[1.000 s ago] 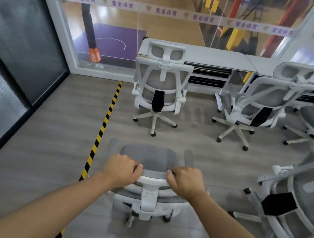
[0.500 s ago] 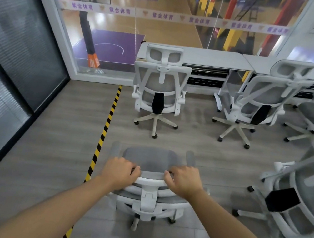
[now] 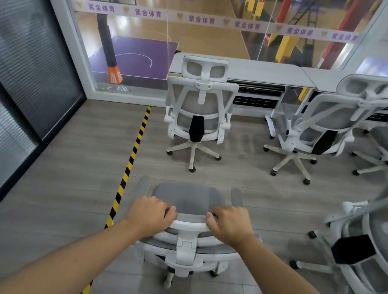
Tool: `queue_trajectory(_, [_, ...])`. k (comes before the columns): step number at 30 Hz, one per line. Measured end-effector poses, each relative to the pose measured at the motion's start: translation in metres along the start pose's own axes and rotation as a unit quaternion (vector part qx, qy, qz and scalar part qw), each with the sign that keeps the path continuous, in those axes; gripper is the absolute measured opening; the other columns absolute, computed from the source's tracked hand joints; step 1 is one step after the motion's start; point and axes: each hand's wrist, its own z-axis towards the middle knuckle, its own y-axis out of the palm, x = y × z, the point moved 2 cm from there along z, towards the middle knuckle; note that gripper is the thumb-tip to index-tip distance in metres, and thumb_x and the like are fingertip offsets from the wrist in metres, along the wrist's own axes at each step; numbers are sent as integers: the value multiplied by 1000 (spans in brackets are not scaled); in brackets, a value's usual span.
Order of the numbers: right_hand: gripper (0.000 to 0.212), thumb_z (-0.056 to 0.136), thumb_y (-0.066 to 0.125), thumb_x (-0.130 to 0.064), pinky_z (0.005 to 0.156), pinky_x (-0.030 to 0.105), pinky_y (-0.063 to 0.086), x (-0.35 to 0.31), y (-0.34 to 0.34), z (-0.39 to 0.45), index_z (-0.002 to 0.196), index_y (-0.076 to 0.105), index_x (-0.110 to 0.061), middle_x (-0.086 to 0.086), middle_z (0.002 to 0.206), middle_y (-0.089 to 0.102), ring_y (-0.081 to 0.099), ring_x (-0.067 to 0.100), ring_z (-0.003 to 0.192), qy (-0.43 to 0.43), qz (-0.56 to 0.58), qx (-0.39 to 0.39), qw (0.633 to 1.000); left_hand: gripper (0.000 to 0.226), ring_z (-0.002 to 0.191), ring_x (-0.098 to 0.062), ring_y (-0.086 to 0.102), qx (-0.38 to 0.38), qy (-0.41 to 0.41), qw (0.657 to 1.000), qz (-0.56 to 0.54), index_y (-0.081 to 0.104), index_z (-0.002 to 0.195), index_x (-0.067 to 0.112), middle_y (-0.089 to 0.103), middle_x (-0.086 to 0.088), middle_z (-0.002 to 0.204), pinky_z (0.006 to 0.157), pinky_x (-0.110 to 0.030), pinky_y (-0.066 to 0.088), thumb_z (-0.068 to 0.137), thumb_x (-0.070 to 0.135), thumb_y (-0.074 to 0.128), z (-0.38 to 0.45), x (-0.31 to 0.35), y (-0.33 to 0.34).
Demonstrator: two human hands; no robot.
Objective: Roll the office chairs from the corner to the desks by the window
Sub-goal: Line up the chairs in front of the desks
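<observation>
Your left hand (image 3: 151,215) and right hand (image 3: 229,224) cover the top corners of the white-framed grey mesh office chair (image 3: 185,235) you hold, so your fingertips curl out of sight over its headrest. Its wheeled base is mostly hidden under the seat. The tilted white mesh chair at the right (image 3: 373,249) is cut off by the frame edge. Your elbows fall outside the bottom edge.
</observation>
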Motion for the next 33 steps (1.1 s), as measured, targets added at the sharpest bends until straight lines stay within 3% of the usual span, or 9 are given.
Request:
queue_trajectory(4, [47,85,39,-45,43,22,15,2,0,4,52,44,-13,1,42,43,36,19,37,2,-2,11,1000,62,44,-13,44,4,5,1000,-2,55,61,16,50,1,50,43,-24,31,88,51,11,5,0,0])
queue_trajectory(8, [48,86,37,-47,43,23,17,5,4,11,52,46,-13,1,43,45,41,21,38,-7,-7,7,1000,59,40,-12,38,7,1,1000,2,53,57,17,45,2,46,41,-23,24,88,49,15,9,-1,-1])
queue_trajectory(16, [50,87,35,-48,43,24,21,9,5,23,53,47,-13,0,44,46,42,20,40,-19,2,1,1000,58,41,-15,45,-7,-9,1000,-23,53,56,16,45,2,45,42,-24,32,89,49,19,19,-8,5])
queue_trajectory(22, [50,88,34,-48,42,24,19,3,3,27,54,47,-13,0,46,47,43,20,41,-27,2,-2,1000,54,40,-11,39,2,5,1000,-26,49,54,19,45,4,46,42,-23,20,88,49,19,22,-15,2])
queue_trajectory(33, [52,89,31,-50,43,25,21,1,0,26,55,48,-13,0,47,48,39,18,41,-23,-10,-13,1000,58,43,-11,45,0,13,1000,-11,57,60,20,50,4,48,42,-23,27,88,51,18,25,-18,8])
